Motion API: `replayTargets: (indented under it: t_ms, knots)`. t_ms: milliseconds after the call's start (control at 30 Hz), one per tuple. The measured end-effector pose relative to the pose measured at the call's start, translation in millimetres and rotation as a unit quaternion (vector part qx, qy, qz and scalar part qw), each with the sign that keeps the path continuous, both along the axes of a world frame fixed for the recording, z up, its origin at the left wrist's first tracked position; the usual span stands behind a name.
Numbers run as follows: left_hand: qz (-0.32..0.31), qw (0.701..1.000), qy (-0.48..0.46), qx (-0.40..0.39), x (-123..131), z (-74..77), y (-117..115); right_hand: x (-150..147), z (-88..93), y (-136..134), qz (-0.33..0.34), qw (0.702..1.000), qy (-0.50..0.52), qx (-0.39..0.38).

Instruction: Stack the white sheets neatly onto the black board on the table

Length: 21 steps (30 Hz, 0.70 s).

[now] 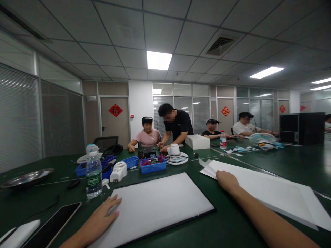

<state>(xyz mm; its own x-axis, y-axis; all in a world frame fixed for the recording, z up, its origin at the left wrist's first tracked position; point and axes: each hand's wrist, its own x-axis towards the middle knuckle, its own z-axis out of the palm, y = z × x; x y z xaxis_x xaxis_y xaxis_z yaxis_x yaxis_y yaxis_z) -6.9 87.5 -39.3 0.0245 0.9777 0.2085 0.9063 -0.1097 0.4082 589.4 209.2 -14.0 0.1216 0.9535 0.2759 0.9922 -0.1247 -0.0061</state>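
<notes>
A flat white panel (160, 203) with a thin black frame lies on the table in front of me. My left hand (103, 215) rests on its left edge, fingers spread and holding nothing. To the right, several thin white sheets (263, 186) lie in a loose stack, their far left corner lifted a little. The closed fingers of my right hand (227, 181) grip the sheets at their left edge; the fingertips are hidden. A gap of bare green table (222, 220) separates the panel from the sheets.
Left of the panel stand a water bottle (93, 175), a phone (55, 224) and a metal tray (27, 178). Beyond it are a blue bin (153, 167) of wires, a white fan part (177, 156) and a white box (198, 142). Several people sit or stand across the table.
</notes>
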Motion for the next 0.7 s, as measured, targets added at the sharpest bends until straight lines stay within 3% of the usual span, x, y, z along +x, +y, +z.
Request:
replayTargets:
  t_ms: [133, 233, 367, 500, 633, 700]
  knots:
    - [0.0, 1.0, 0.007, 0.004, 1, 1.9, -1, -24, 14.6, -15, -0.009, 0.999, -0.011, 0.033]
    - [0.0, 1.0, 0.009, 0.007, 3, 4.5, -2, -55, 25.0, -31, 0.033, 0.997, -0.01, 0.064]
    - [0.001, 1.0, 0.018, 0.0, 5, 6.9, -4, -110, 28.4, -64, 0.175, 0.982, -0.008, 0.076]
    - [0.003, 1.0, 0.0, -0.004, 7, 7.4, -6, -161, 21.4, -108, 0.339, 0.94, -0.011, 0.044]
    - [0.005, 1.0, -0.024, 0.004, 6, 4.6, -5, -190, 17.7, -142, 0.444, 0.896, 0.001, 0.008]
    - [0.002, 1.0, -0.025, 0.002, 6, 3.7, -4, -193, 18.5, -150, 0.515, 0.856, 0.029, -0.029]
